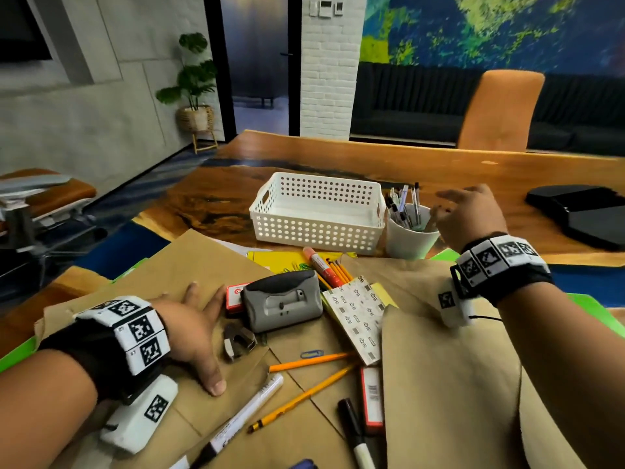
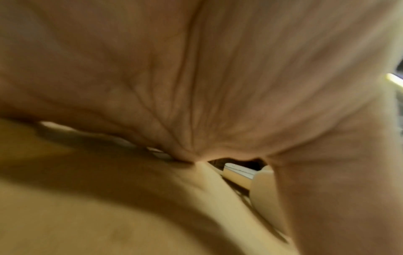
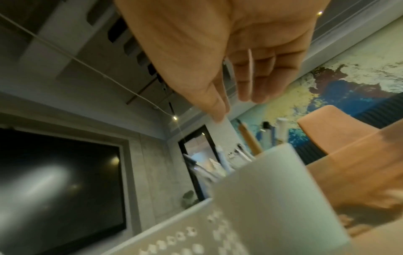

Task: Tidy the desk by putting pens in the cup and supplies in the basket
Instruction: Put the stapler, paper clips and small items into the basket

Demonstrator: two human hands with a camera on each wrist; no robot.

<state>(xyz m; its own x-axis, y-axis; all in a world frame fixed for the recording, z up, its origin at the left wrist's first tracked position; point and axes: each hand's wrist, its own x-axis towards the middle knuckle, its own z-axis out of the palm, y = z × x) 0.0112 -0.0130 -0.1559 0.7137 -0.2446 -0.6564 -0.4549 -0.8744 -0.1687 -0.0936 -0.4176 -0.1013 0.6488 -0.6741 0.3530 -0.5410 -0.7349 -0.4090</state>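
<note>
Over the white cup (image 1: 411, 236) at the far right, just beside the empty basket (image 1: 318, 214), my right hand (image 1: 468, 214) hovers with fingers loosely spread, holding nothing. I could clip the leaning pens (image 1: 404, 206) and tip the cup. My left hand (image 1: 192, 328) lies flat on brown paper (image 1: 162, 265); pencils (image 1: 304, 397) and markers (image 1: 243, 414) nearby may roll if it slides.

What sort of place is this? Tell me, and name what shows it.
Probably an office meeting room or lounge. A long wooden table carries stationery, a white basket and a cup of pens; an orange chair and a dark sofa stand beyond, below a painted mural.
</note>
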